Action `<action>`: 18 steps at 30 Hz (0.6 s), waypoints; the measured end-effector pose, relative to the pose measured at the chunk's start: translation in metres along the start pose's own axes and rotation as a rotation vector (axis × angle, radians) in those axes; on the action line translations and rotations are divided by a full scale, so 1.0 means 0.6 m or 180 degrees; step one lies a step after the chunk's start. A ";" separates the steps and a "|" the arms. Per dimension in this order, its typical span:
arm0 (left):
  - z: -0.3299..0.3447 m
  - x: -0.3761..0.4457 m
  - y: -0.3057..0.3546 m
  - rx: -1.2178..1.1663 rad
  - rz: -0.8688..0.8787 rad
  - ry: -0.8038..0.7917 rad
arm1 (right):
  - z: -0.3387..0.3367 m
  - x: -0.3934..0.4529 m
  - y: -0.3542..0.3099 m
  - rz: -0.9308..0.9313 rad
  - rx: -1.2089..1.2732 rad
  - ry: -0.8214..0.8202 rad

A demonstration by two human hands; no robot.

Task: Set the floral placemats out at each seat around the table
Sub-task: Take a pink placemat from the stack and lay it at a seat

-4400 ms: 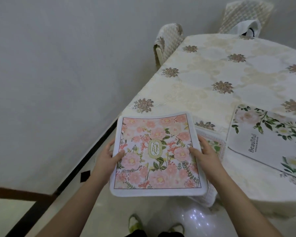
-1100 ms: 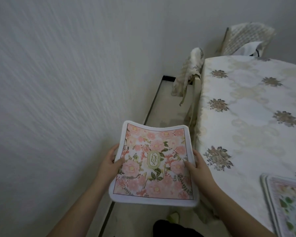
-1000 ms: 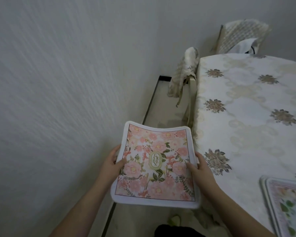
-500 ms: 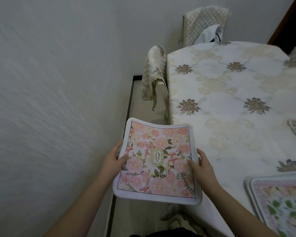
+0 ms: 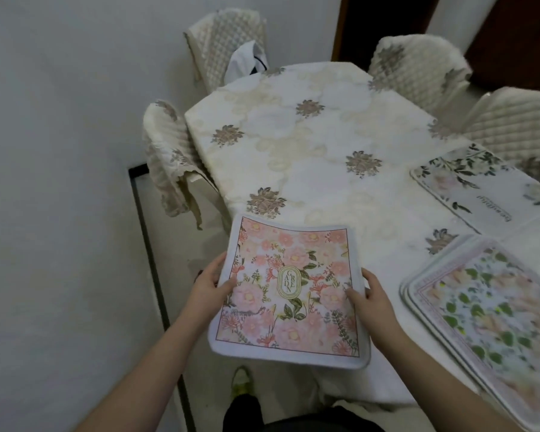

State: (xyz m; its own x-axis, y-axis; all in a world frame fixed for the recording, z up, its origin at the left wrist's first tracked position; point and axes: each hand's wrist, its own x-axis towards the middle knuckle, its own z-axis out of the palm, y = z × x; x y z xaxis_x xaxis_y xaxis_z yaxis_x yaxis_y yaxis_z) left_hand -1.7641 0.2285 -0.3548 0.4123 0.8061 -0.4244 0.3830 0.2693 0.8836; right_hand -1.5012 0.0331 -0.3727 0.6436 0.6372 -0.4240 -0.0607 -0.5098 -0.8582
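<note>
Between the two hands, a pink floral placemat is held flat and face up. The left hand is closed on its left edge and the right hand on its right edge, each with the thumb on top and the fingers curled underneath. Held by both sides, the soft mat stays spread out, though its far edge bows a little. It hangs over the near corner of the counter, its far part above the tablecloth and its near part out over the floor; I cannot tell whether it touches the cloth yet.

Beyond the hands, the cloth is bare along the left side, so that stretch looks free for laying the mat down. To the left of the left hand stands a covered chair pushed in at the counter's side, probably the seat being served. To the right of the right hand lies a stack of green-leafed placemats, close enough to limit room on that side. Further off beyond it rests a white placemat already laid before another chair.
</note>
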 end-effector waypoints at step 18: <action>0.029 0.191 0.077 0.0937 0.0456 -0.1511 | 0.064 -0.091 0.018 0.0522 0.0871 0.1422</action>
State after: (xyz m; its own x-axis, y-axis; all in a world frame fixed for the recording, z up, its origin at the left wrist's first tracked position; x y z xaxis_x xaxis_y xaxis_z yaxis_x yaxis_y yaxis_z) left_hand -1.6849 0.3241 -0.3659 0.7768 0.4807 -0.4068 0.4819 -0.0379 0.8754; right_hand -1.5663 0.0150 -0.3702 0.8668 0.2240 -0.4456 -0.3455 -0.3747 -0.8603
